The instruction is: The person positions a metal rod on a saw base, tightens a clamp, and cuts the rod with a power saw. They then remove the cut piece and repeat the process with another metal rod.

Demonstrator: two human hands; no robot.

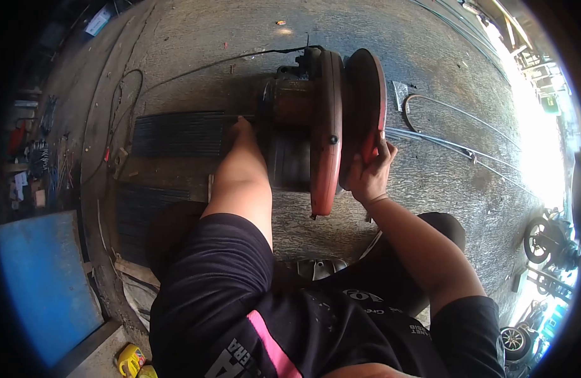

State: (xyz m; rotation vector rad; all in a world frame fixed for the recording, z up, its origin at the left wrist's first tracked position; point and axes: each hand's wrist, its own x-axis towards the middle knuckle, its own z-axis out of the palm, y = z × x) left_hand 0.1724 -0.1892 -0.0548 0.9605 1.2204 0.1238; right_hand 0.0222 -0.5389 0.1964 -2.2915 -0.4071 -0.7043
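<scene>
A cut-off saw (295, 101) with a motor and red round guards stands on the floor in front of me. My right hand (373, 171) is closed at the lower edge of its right-hand red guard (366, 82), fingers bent around the rim. My left hand (242, 129) reaches low to the left of the motor, with a thin metal rod (230, 116) at its fingertips. Most of its fingers are in shadow. Beside it lies a neat row of dark metal rods (177, 133). The saw's body hides the cutting point.
A second row of dark rods (142, 208) lies nearer me on the left. Long bright rods (441, 140) and a bent rod (409, 107) extend right. A black cable (221, 62) runs to the saw. A blue panel (45, 277) and yellow container (131, 359) are lower left; motorcycles (545, 242) stand right.
</scene>
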